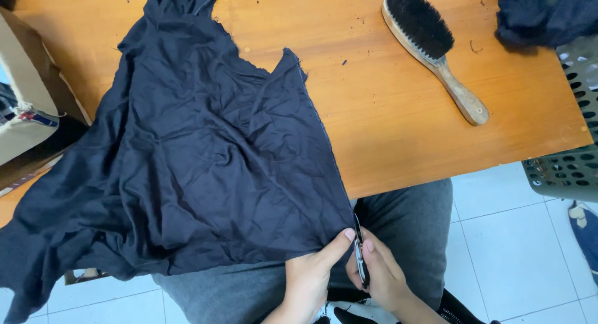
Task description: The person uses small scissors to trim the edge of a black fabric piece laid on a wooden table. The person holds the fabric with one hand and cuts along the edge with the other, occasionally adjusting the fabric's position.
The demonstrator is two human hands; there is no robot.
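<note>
Scissors (360,257) are sitting in the right hand (381,275), blades pointing away from the person and lying along the raw right edge of the dark navy cloth (187,156). That hand's grip is wrapping closed around the handles; whether the blades themselves are parted or together is too small to tell. The left hand (311,275) is pinching the cloth's near corner between thumb and fingers, its grip clamped on the fabric just beside the blades, the two hands almost touching over the grey-trousered lap (405,218).

Judging from this, the trimming is going best if the left hand is keeping the edge taut and flat, holding just beside the blades and never in their path, while the right hand is taking short, steady bites along the frayed line. Slack fabric near the corner is likely to fold into the cut.

From the pinched corner the cloth is spreading up and to the left, draping off the near edge of the orange wooden surface (398,124) and lying wrinkled across most of it. Farther out, well apart from both hands, a wooden-handled brush (430,43) with black bristles is lying at an angle, and another bundle of dark fabric (542,12) is resting at the far right corner.
</note>
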